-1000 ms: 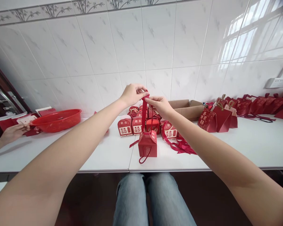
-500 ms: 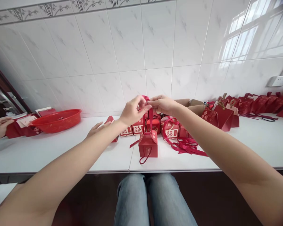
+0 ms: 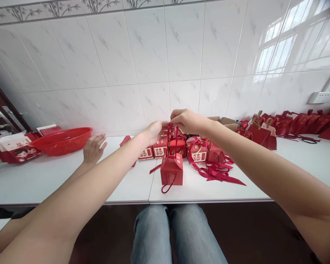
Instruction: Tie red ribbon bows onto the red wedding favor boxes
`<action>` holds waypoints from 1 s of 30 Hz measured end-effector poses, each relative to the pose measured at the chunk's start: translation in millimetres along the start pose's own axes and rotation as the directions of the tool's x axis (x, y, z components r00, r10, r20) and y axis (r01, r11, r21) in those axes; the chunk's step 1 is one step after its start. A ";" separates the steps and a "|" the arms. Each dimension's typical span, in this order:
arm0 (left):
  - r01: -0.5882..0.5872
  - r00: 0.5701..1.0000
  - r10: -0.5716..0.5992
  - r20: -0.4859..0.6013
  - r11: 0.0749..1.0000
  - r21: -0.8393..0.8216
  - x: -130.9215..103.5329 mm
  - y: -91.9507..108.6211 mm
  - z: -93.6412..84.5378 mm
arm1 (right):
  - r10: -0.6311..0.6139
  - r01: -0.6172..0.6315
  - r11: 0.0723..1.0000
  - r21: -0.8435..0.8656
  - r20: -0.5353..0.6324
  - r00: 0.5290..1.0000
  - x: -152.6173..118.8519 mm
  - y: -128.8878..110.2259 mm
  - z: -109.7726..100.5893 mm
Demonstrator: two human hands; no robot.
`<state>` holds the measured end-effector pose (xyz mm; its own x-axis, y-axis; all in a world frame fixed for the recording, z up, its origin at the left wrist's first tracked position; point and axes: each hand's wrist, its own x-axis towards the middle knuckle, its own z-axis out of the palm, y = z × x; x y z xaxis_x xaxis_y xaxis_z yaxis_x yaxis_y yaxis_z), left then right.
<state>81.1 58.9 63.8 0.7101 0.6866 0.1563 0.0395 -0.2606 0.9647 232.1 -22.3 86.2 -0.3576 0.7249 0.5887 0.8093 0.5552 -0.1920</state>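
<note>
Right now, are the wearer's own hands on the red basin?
No, the left hand and right hand are at the ribbon above the front box, away from the basin.

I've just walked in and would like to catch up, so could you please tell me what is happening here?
The right hand holds up a ribbon above the small front box, with the left hand close against it. More boxes stand behind, and loose ribbons lie to the right on the table. To the left, another person's hand is raised beside the basin.
</note>
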 end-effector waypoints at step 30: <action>0.427 0.882 0.127 -0.453 0.188 0.884 -47.1 -154.5 -96.9 | 0.882 -0.519 0.222 0.825 0.056 0.467 -232.6 37.9 103.6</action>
<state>-26.6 132.7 -72.0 0.3131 0.8804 0.3562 0.9325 -0.3561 0.0605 297.7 -127.6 -139.3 0.5205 0.8517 0.0615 -0.0192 0.0836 -0.9963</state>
